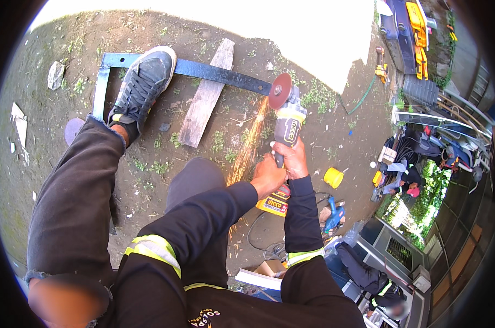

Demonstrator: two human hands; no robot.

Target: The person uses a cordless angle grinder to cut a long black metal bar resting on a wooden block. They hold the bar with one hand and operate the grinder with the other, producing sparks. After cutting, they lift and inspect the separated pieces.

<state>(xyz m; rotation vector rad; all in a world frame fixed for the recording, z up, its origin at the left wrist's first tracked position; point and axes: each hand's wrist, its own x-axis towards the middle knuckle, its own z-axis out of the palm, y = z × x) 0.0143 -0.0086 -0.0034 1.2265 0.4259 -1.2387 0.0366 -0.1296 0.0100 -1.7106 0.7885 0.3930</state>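
A grey and yellow cordless angle grinder [288,127] is held in both hands. My right hand [293,158] is wrapped around its body, and my left hand [268,176] is closed on the rear grip, just above the yellow battery [273,202]. The red cutting disc [280,91] meets the right end of a blue-painted metal bar [217,74]. Orange sparks [250,145] stream from that contact back toward my legs. A weathered wooden plank [206,112] lies beneath the bar. My shoe [143,82] presses on the bar near its bent left corner.
A yellow round container [333,177] and a blue power tool [335,214] lie on the dirt at right. Farther off are a yellow cordless tool [381,65] and a green cord [362,98]. Another person [373,279] is at lower right. A loose disc [74,130] lies left.
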